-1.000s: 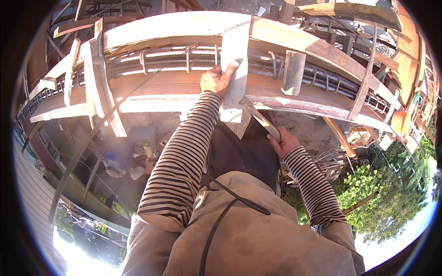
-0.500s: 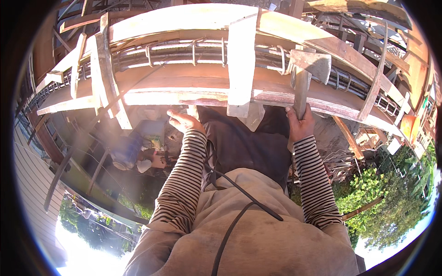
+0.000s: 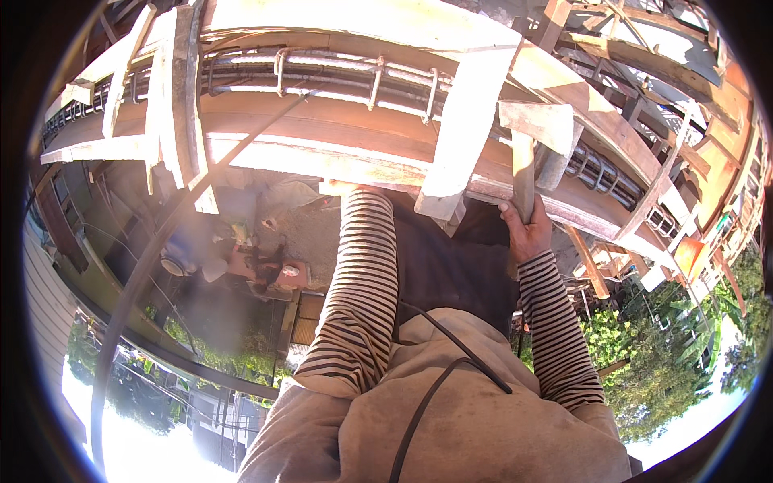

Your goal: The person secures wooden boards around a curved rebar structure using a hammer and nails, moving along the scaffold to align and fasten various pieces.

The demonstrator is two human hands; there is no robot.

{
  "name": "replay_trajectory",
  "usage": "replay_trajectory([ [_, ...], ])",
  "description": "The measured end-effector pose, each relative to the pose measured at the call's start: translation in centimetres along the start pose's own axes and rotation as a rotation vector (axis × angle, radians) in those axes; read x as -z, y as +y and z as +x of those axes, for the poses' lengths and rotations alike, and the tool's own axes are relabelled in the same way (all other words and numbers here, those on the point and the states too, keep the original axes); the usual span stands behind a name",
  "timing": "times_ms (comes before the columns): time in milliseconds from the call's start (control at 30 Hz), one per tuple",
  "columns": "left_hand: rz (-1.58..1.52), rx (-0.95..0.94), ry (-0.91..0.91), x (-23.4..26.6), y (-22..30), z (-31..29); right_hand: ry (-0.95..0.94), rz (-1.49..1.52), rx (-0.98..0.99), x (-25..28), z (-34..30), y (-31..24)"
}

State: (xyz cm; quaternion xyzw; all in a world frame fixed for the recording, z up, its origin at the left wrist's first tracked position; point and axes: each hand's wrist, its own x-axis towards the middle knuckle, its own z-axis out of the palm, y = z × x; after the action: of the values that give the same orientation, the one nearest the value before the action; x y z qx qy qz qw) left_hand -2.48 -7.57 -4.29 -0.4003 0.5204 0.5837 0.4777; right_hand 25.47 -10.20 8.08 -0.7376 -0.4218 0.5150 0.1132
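On your left, wooden strips point(image 3: 171, 97) cross the long wooden formwork point(image 3: 322, 159), with steel bars point(image 3: 334, 63) running inside it. Your left hand point(image 3: 342, 187) is at the formwork's near edge, mostly hidden, so whether its fingers are apart or together cannot be told. Next, a pale board point(image 3: 471, 121) spans the formwork. Just right of it is the hatchet point(image 3: 538, 122), head away from you; your right hand point(image 3: 530, 233) has its fingers clamped on the handle point(image 3: 523, 167).
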Motion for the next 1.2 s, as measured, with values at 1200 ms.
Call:
replay_trajectory([
  [1200, 0.667, -0.058, -0.542, 3.8, -9.8, -19.5, -0.346, 0.167, 0.336, 1.9, -1.9, -2.6],
])
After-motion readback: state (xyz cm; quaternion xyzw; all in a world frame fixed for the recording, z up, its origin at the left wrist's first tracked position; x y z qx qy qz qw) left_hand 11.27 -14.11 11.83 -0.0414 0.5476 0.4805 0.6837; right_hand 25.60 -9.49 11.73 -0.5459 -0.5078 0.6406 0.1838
